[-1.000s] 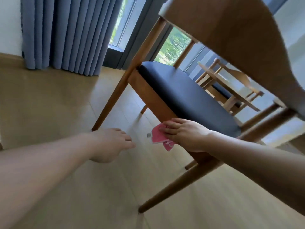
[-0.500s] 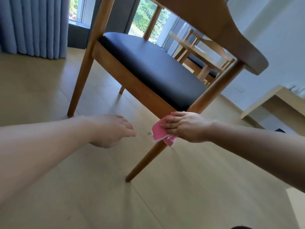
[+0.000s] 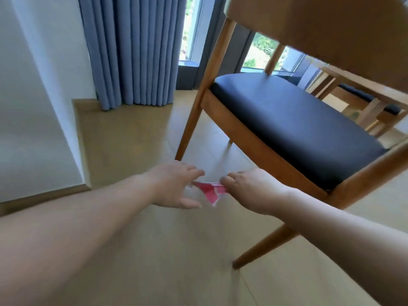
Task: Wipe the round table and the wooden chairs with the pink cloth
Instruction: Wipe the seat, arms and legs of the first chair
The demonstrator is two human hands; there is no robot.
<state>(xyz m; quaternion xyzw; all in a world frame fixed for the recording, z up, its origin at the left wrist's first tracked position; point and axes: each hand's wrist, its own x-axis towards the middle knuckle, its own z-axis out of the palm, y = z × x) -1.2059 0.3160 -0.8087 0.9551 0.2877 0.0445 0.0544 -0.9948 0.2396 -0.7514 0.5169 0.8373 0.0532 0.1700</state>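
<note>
right hand (image 3: 249, 191): fingers curled, pinching one end of the pink cloth (image 3: 210, 191), held in the air below the front rail of the chair seat
left hand (image 3: 176, 186): fingers loosely spread, thumb underneath, fingertips at the other end of the cloth; cannot tell if it actually grips it
pink cloth: bunched and hanging between the two hands above the floor, not touching the chair
wooden chair (image 3: 260, 138): just past the hands, black padded seat (image 3: 295, 120), wooden frame, near front leg slants down to the floor under the right forearm, curved backrest fills the top right corner
floor (image 3: 136, 250): light wood planks
blue curtain (image 3: 134, 51): hangs at the window behind the chair
second wooden chair (image 3: 362, 104): far right, partly hidden behind the backrest
white wall (image 3: 33, 85): left side, wooden skirting along its foot
</note>
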